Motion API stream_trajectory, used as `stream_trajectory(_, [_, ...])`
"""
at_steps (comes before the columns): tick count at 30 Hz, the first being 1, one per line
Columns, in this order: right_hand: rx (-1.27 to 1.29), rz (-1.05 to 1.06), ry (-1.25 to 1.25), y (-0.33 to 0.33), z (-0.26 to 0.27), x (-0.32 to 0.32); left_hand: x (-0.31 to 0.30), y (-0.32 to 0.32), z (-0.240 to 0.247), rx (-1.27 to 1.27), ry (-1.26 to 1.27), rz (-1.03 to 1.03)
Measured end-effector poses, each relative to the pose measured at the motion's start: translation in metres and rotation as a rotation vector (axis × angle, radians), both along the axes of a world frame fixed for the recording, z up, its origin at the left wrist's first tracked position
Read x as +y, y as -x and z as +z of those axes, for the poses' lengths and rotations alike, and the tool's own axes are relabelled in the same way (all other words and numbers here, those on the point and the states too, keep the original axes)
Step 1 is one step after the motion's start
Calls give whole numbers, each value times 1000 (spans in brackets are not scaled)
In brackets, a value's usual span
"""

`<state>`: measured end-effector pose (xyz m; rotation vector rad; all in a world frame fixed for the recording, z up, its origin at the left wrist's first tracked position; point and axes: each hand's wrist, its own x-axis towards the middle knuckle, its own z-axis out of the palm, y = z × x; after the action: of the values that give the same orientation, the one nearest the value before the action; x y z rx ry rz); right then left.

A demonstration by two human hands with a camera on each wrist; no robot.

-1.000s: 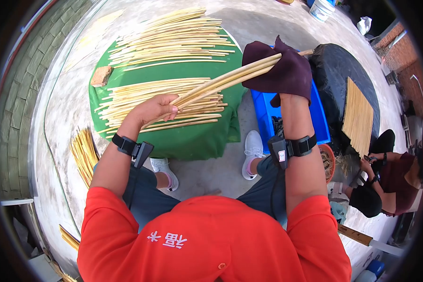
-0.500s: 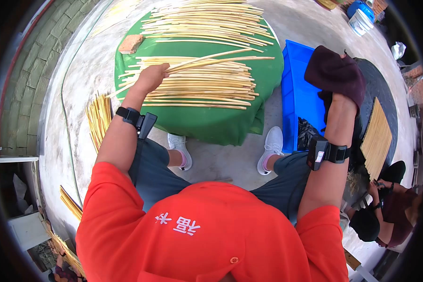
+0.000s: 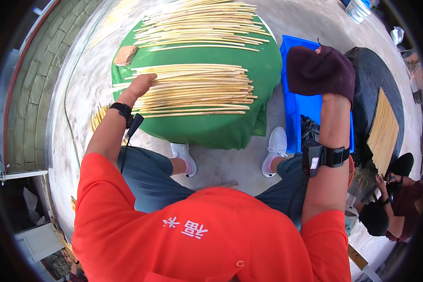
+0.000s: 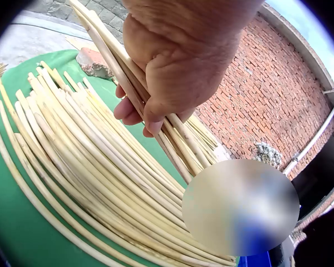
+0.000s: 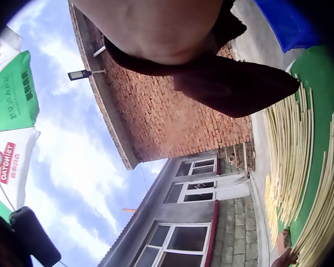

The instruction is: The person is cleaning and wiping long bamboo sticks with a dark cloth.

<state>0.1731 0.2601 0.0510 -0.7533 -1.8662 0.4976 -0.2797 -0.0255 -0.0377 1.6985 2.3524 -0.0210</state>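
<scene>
My left hand [image 3: 141,85] is over the left end of the nearer row of pale sticks [image 3: 197,89] on the green cloth [image 3: 174,129]. In the left wrist view that hand [image 4: 175,67] pinches a few sticks [image 4: 118,64] between thumb and fingers, above the row. Over the blue crate, the dark maroon cloth [image 3: 317,70] covers most of my right hand, with a fingertip showing at its top edge; how the fingers lie under it is hidden. The right wrist view shows the same cloth [image 5: 239,83] hanging past the wrist.
A farther row of sticks [image 3: 202,23] and a brick piece [image 3: 125,55] lie on the green cloth. The blue crate [image 3: 292,113] holds black plastic. Right of it are a black-covered round surface [image 3: 369,70], a slatted mat [image 3: 383,131] and another person [image 3: 399,207].
My left hand has moved away from the right hand, taking the sticks out of the maroon cloth and down over the nearer row. The right hand remains under the cloth.
</scene>
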Motion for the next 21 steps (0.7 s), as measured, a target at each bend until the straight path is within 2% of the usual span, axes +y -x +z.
stream_trajectory(2, [-1,-31,16,2,3,-5,0,10,-13,19,15,30])
stream_trajectory(4, [-53,51,208,5,10,-12,-1,23,-39,15,13,47])
stream_trajectory(5, [-56,50,210,6,5,-7,-2,29,-54,37,-31,34])
stream_trajectory(7, [451,441,667,7,-7,8,-2,30,-65,122,-47,5])
stream_trajectory(8, [447,443,670,10,-7,8,4,22,-61,119,-45,8])
stream_trajectory(10, [329,324,594,14,-6,6,9,9,-56,256,53,32])
stream_trajectory(11, [326,330,600,18,1,-4,9,9,-63,289,-12,-9])
stream_trajectory(13, [-298,-27,0,22,15,-23,9,3,-71,316,-36,-24])
stream_trajectory(14, [-298,-24,3,23,9,-17,11,-2,-72,341,-66,-46])
stream_trajectory(16, [446,513,618,22,1,-4,13,-10,-75,370,-41,-66])
stream_trajectory(17, [446,511,617,21,2,-7,13,-12,-77,386,-68,-96])
stream_trajectory(19, [-89,77,156,23,6,-17,13,-15,-78,401,-96,-131])
stream_trajectory(20, [-87,74,153,23,6,-18,13,-17,-77,424,-61,-144])
stream_trajectory(21, [-226,5,7,23,5,-17,14,-18,-76,448,-29,-157])
